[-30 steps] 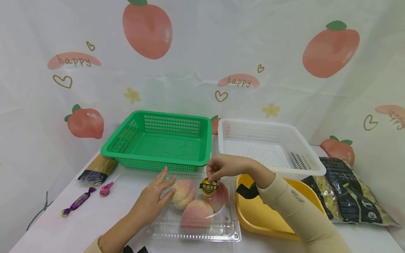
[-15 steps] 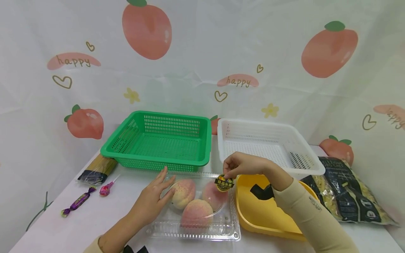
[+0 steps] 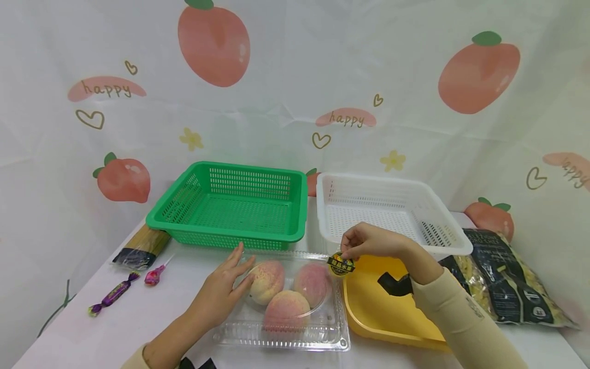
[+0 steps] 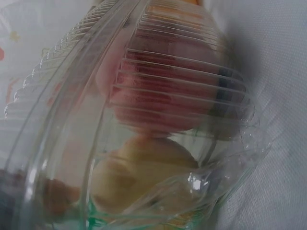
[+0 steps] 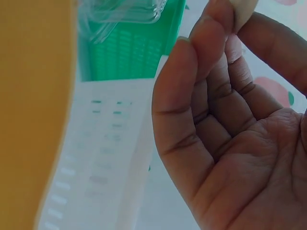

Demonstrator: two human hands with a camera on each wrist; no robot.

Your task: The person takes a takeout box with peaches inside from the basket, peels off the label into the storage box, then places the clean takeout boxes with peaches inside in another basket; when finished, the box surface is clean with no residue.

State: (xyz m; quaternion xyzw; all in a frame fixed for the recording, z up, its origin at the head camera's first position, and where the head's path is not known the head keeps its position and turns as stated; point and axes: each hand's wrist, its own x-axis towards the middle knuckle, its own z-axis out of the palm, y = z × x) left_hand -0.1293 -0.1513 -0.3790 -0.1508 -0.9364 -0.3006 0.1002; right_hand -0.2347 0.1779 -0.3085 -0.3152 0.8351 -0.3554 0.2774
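Three peaches (image 3: 286,294) sit in the clear box (image 3: 281,335) on the table (image 3: 138,318), just in front of the green basket (image 3: 230,205). The left hand (image 3: 221,294) lies flat on the box's left side, fingers straight, closing on nothing but pressing the lid; the left wrist view shows only ribbed plastic and fruit. The right hand (image 3: 369,241) pinches the round sticker (image 3: 341,265) between thumb and fingertips (image 5: 211,28), a tight grip on its upper edge, right of the box, at the near left corner of the yellow tray (image 3: 392,328) and in front of the white basket (image 3: 392,205). To do this well, I judge the flat hand should keep the box from lifting or sliding while the sticker is carried clear, held by its rim so the tacky face does not fold on itself. Against a second ago, the sticker has moved from over the peaches rightward to the tray's corner, the right arm following; the left hand, box and baskets have not shifted.
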